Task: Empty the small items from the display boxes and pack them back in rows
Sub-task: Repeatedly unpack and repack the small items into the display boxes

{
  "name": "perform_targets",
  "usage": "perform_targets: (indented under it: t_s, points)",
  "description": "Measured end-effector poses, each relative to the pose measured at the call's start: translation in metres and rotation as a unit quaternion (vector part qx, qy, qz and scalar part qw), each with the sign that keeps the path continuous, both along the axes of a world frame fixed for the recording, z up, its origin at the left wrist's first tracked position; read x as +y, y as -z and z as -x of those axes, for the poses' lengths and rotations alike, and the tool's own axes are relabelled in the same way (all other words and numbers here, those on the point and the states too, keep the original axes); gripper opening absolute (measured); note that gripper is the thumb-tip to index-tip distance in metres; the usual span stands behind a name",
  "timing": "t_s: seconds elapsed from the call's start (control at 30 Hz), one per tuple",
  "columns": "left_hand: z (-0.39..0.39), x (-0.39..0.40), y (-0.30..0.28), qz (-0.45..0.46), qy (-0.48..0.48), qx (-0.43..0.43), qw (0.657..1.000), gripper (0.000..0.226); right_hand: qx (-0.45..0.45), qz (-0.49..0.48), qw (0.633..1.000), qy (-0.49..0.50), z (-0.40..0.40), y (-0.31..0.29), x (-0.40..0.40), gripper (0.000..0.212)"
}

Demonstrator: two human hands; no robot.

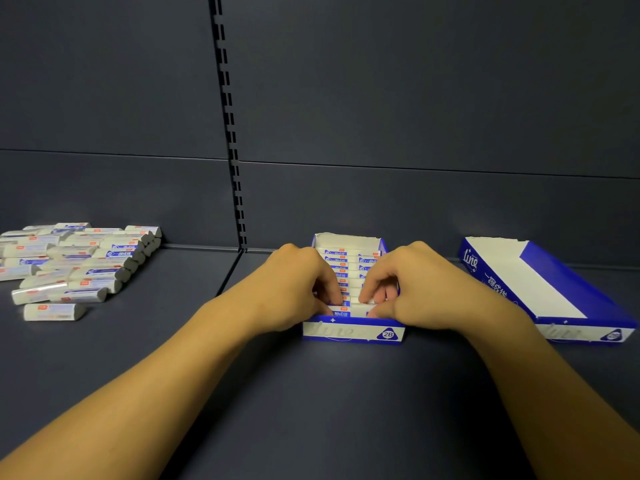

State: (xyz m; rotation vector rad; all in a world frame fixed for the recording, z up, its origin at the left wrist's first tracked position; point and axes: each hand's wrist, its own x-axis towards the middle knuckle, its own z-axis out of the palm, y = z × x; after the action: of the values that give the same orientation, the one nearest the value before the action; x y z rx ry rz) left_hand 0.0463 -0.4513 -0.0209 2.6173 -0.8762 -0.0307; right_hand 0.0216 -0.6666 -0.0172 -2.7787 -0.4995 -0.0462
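Resting on the dark shelf [311,393]: both hands, left [294,289] and right [415,285], fingers curled onto erasers [341,271] rowed inside the middle display box [353,332]. Empty box [554,292] toward right edge. Loose erasers [79,265] piled far-left, near back edge.

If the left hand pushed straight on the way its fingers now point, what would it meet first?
The left hand points down into the middle display box, so it would likely meet the packed erasers there first, though depth is unclear.

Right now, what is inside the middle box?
The middle box holds wrapped erasers in two rows. Both hands, left and right, cover the near ones.
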Motion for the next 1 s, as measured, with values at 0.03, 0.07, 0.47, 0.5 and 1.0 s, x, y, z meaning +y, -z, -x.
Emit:
perform_targets:
  t_s: [0.03,0.07,0.47,0.5,1.0]
  points:
    - [0.0001,0.0004,0.0003,0.004,0.000,-0.001,1.000,0.017,0.007,-0.010,1.000,0.002,-0.0001,-0.0003,-0.0001,0.019]
    - [0.0001,0.0009,0.0006,0.008,0.000,-0.002,1.000,0.016,0.014,-0.020,1.000,0.003,0.0000,-0.0005,-0.0003,0.020]
    - [-0.0015,0.0042,0.0012,0.031,0.009,0.006,0.999,0.012,0.022,0.016,0.999,-0.019,0.0033,-0.0043,-0.0011,0.012]
    - [-0.0019,0.0046,0.0010,0.035,0.011,0.011,0.999,0.012,0.022,0.016,0.999,-0.021,0.0028,-0.0041,-0.0020,0.012]
    - [-0.0078,0.0057,0.0043,0.034,0.023,0.019,0.999,0.009,0.017,-0.030,0.999,-0.017,-0.0004,0.0014,-0.0052,0.011]
